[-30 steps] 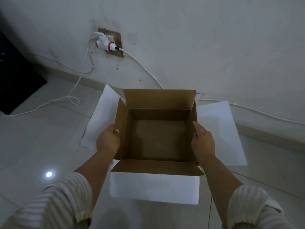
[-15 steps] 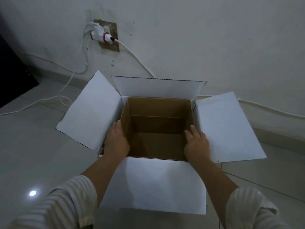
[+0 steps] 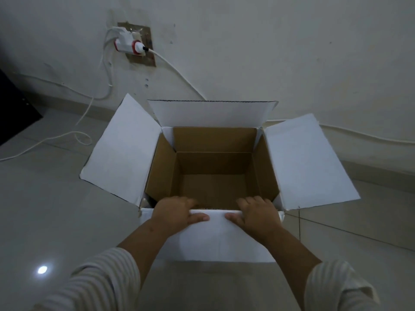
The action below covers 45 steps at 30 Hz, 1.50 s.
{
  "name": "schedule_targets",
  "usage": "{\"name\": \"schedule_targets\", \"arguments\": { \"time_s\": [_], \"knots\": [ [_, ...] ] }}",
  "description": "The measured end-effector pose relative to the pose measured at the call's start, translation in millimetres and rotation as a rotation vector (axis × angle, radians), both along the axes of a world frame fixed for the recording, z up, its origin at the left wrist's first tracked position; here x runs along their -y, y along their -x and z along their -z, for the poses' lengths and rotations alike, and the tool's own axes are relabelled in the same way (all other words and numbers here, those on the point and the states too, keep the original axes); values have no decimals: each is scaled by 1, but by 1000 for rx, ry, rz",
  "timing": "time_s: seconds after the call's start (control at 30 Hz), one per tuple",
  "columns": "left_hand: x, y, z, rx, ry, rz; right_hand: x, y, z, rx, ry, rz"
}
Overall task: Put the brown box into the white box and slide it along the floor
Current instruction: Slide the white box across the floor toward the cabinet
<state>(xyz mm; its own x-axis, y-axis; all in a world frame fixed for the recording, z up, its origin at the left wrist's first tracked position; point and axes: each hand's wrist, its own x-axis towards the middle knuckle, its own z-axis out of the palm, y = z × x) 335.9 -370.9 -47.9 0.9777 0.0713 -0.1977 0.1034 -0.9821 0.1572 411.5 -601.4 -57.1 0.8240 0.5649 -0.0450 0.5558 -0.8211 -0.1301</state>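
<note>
The white box (image 3: pixel 215 239) stands on the floor in front of me, its flaps spread left, right and back. Inside it sits the open brown box (image 3: pixel 213 173), fully sunk in, its walls lining the white ones. My left hand (image 3: pixel 177 212) grips the near rim of the white box at left of centre, fingers hooked inside, thumb on the outer face. My right hand (image 3: pixel 256 213) holds the same rim at right of centre in the same way.
The wall runs just behind the box. A wall socket (image 3: pixel 137 46) with a white plug sits up left, and white cables (image 3: pixel 56 140) trail across the tiled floor at left. A dark object (image 3: pixel 13 108) stands at the far left edge.
The brown box went down from above the white box into it. My hands left its sides and moved to the near rim of the white box.
</note>
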Motion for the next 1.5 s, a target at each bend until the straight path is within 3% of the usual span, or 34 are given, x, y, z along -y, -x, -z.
{"name": "schedule_targets", "arguments": {
  "time_s": [0.4,0.63,1.2,1.5],
  "knots": [
    [0,0,0,-24,-4,53,-2,16,-8,-10,6,144],
    [6,-5,7,177,-127,39,5,8,5,141,-46,36],
    [133,-18,6,170,-49,113,134,9,3,96,-15,150],
    [161,-18,0,198,-57,112,157,8,0,103,-6,146]
  ]
}}
